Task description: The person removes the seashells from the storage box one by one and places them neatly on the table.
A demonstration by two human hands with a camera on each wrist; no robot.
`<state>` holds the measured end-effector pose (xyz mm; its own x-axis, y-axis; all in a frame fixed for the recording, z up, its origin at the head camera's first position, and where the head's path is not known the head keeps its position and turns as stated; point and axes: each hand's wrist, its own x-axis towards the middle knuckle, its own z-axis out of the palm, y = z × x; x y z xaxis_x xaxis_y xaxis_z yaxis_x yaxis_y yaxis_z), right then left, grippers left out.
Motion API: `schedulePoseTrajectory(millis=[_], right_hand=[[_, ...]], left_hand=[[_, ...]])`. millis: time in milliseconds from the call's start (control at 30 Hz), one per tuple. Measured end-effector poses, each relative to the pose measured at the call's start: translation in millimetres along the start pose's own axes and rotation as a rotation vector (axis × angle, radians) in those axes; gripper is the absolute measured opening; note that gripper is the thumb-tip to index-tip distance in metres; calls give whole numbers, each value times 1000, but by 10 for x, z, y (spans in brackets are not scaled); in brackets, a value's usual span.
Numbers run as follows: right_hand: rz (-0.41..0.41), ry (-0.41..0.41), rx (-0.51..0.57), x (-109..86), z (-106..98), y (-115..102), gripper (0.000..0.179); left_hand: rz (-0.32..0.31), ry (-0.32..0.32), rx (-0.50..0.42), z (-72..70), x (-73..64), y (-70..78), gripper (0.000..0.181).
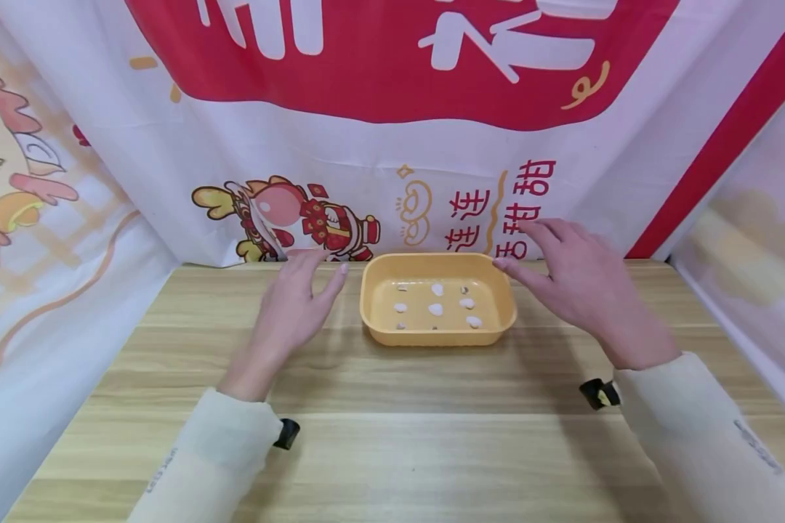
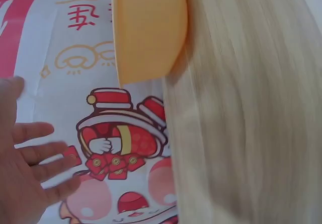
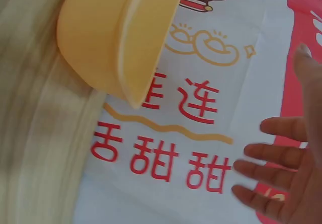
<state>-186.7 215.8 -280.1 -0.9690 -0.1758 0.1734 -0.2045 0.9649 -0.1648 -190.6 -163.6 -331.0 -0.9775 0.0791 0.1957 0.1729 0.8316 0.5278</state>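
A yellow plastic basin (image 1: 440,338) with rounded corners stands at the back of the table, several small pale shell-like pieces (image 1: 435,309) spread over its floor. My left hand (image 1: 291,305) hovers to the left of it, fingers spread and holding nothing. On the other side my right hand (image 1: 578,280) is held over the basin's right end, thumb near the rim; whether it touches cannot be made out. In the left wrist view the left hand (image 2: 27,168) has its fingers apart from the basin (image 2: 148,32). The right wrist view shows the right hand (image 3: 287,158) likewise extended, away from the basin (image 3: 100,32).
The wooden table (image 1: 405,443) reaches back to a white and red printed cloth (image 1: 392,152) hanging right behind the basin. More printed cloth (image 1: 52,218) closes off the left side, and a pale cloth (image 1: 752,240) the right. A black wrist device (image 1: 286,434) sits at the left sleeve.
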Motion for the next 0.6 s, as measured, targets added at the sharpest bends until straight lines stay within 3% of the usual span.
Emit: schedulePoseTrajectory(millis=[133,233,467,600], right_hand=[[20,23,223,47,79,-15,72],[37,21,407,92,159,-18,54],[120,-30,597,208,394,22,34],[140,-85,678,266,532,67,25]], left_hand=[[-33,16,-251,98,19,-61,48],[-97,12,-388,193,45,-111,37],[-309,-42,-545,414,127,-134,39],[-379,-85,-638,480,158,-124,42]])
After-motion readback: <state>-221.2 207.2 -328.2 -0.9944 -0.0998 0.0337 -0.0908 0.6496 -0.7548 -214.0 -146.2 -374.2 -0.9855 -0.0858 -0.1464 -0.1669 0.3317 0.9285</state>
